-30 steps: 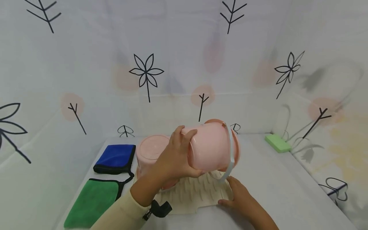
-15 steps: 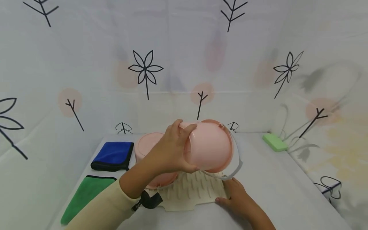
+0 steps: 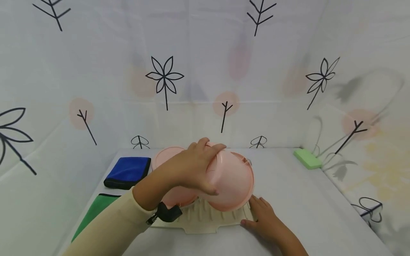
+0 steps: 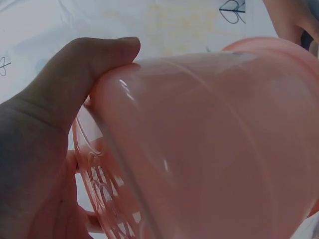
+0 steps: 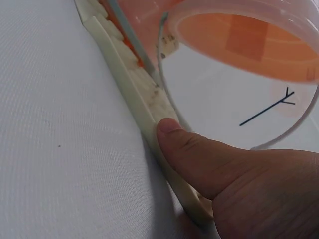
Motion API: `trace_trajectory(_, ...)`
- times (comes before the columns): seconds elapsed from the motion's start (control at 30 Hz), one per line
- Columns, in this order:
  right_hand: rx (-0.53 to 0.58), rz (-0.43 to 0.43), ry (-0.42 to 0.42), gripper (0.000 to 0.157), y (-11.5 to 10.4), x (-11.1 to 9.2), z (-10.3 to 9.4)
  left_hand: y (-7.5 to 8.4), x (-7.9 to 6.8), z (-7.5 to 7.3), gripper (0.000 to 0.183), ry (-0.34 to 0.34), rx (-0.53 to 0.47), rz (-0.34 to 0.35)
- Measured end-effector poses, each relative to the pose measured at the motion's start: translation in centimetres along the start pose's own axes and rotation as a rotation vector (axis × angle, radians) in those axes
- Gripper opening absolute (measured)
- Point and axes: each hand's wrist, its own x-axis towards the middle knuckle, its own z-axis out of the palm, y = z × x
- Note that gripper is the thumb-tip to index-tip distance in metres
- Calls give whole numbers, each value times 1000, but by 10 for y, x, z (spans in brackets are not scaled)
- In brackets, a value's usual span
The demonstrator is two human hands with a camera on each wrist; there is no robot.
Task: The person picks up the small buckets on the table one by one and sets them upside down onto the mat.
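My left hand (image 3: 189, 167) grips a pink plastic bucket (image 3: 234, 181) round its base, thumb on the near side and fingers over the top. The bucket hangs tilted above a cream ridged draining tray (image 3: 201, 225), its mouth turned down and to the right. In the right wrist view its orange inside (image 5: 214, 30) shows, with the thin handle (image 5: 294, 132) hanging loose. A second pink bucket (image 3: 180, 196) stands upside down on the tray's left part, partly hidden by my left arm. My right hand (image 3: 267, 220) holds the tray's right front corner, thumb on the rim.
A folded blue cloth (image 3: 128, 169) and a green cloth (image 3: 96, 213), both black-edged, lie at the left of the white-covered table (image 3: 307, 213). A light green sponge-like block (image 3: 307, 158) sits at the back right. Patterned white sheets (image 3: 198, 71) hang behind and at both sides.
The left hand has turned the bucket from nearly sideways to mouth downward and lowered it over the tray; its handle has swung behind it. The right hand has stayed at the tray corner.
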Motion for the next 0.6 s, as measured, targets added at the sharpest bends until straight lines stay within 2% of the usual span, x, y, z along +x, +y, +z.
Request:
trace_trajectory(0.13,16,-1,-13,109,2,-2,2,6,4,-1,118,-59,-12,-14)
trace_trajectory(0.3,7,-8,-21,107,4,-5,1,17,2,-18,119,-100,-8,5)
trace_trajectory(0.43,-20,17,-35,109,5,-7,-3,20,10,-33,119,-84,34,-15)
trace_trajectory(0.6,-28,44,-47,111,9,-6,-2,14,30,-43,119,-38,80,-59)
